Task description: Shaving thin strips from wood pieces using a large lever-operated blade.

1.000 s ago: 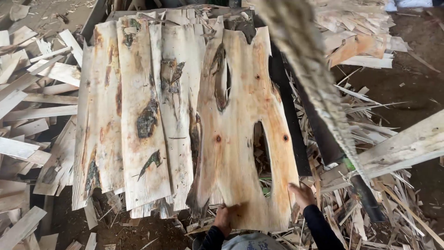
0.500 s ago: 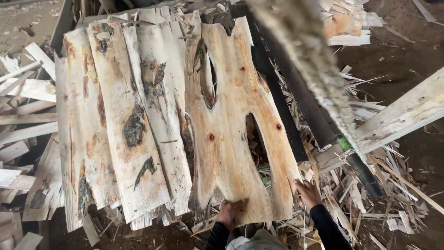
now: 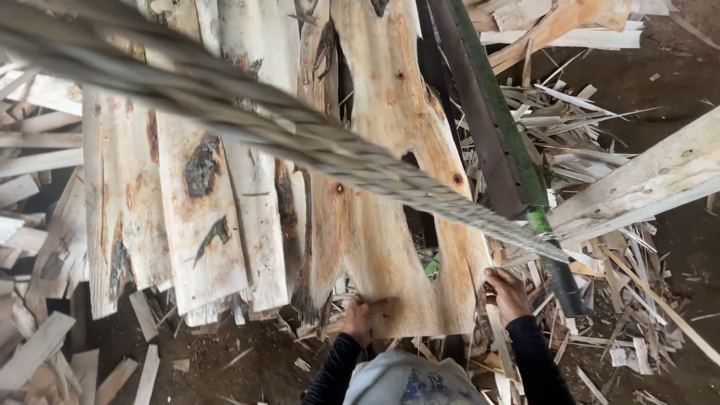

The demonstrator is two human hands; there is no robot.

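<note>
Dirt floor littered with wood scraps (image 3: 600,127), two hands, left (image 3: 361,315) and right (image 3: 508,292), each grip closed on one holed slab (image 3: 390,247)

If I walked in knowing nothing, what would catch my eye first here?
First, the thick twisted rope, blurred, slanting across the view from upper left to lower right. Beneath it lies a pale wooden slab with big ragged holes, its near end under the left hand and right hand. Splintered wood scraps cover the dirt on the right.
</note>
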